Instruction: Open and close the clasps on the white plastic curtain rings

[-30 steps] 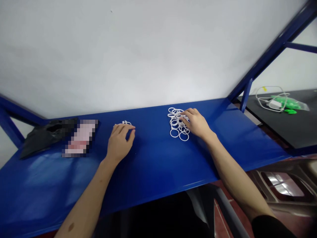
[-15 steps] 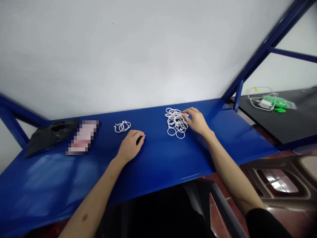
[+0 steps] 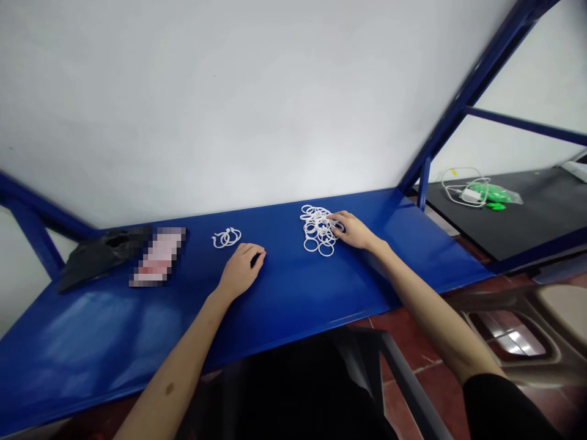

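A loose pile of white plastic rings [image 3: 310, 245] lies on the blue table. My right hand [image 3: 351, 230] reaches into the pile's right side from above. Its fingertips touch the rings, with thumb and forefinger apart; I see no ring lifted. Further left, my left hand [image 3: 241, 269] rests on the tabletop with its fingers loosely bent and a gap at the thumb, holding nothing. Just beyond its knuckles sits a small group of white rings with little tabs [image 3: 222, 239], overlapping one another and separate from the pile.
At the left lie a black plastic bag [image 3: 94, 260] and a blurred-out pinkish item [image 3: 161, 253]. Blue frame bars [image 3: 424, 177] rise at both table ends. On a black table [image 3: 518, 220] to the right are a white cable with charger [image 3: 471, 195] and a green bagged item [image 3: 495, 194].
The view has shifted slightly, so the table's right end sits further left. My right hand has moved a little further into the pile. My left hand stays in place.
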